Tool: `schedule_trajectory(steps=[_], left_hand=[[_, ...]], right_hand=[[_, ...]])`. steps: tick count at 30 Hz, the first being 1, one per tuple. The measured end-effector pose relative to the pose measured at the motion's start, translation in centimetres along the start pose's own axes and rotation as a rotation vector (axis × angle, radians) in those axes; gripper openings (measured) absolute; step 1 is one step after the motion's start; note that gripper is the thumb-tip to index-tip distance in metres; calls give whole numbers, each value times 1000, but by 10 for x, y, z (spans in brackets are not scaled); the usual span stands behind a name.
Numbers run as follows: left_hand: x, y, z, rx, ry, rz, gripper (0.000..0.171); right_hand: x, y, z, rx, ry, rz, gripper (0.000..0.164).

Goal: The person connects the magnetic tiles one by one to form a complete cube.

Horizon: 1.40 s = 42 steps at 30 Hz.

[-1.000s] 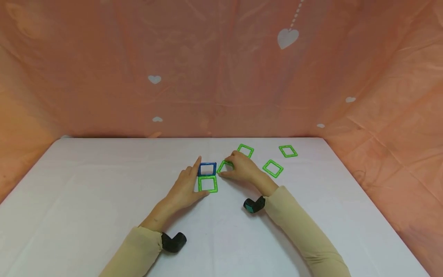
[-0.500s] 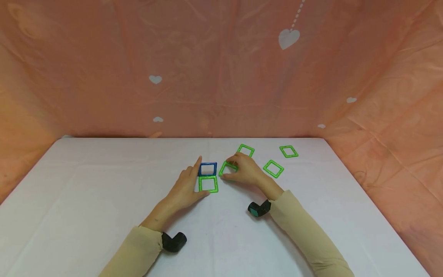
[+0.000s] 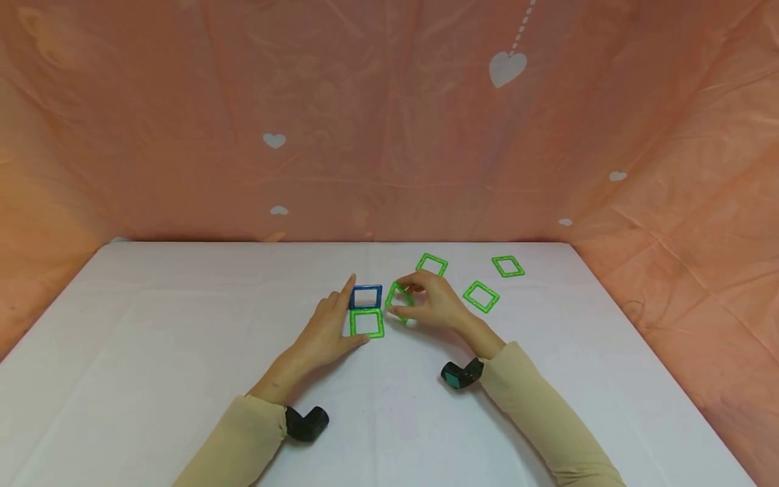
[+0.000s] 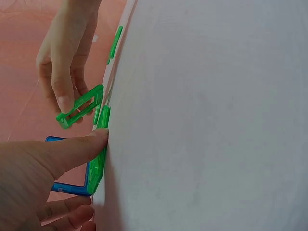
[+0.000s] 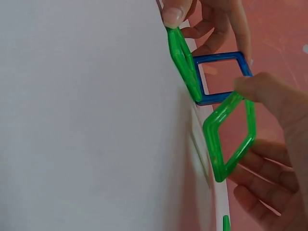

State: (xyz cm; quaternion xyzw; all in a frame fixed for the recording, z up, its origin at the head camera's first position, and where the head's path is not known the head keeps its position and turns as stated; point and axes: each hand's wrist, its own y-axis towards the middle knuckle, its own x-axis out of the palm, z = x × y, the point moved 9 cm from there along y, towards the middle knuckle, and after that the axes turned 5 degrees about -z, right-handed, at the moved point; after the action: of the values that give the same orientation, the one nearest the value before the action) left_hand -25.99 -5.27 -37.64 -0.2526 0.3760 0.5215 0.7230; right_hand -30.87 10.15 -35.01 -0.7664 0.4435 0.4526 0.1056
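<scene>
A green frame (image 5: 214, 151) tilts above the counter (image 3: 231, 318), pinched by the right hand (image 3: 437, 302) between thumb and fingers, longer-looking diagonal running far to near, as the left hand (image 3: 324, 333), forefinger straight, touches a blue frame (image 5: 219, 57).

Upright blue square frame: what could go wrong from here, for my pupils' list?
The blue square frame stands on edge against the flat green square frame, so a knock might tip it. The right hand pinches the tilted green square frame close by; it could slip or land crooked. If the left hand lifts, the flat one might shift.
</scene>
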Motion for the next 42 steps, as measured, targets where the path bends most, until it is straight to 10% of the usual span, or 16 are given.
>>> schedule_trajectory(steps=[42], left_hand=[[2, -1, -2, -24, -4, -13, 103]], right_hand=[[12, -15, -7, -81, 369, -83, 56]])
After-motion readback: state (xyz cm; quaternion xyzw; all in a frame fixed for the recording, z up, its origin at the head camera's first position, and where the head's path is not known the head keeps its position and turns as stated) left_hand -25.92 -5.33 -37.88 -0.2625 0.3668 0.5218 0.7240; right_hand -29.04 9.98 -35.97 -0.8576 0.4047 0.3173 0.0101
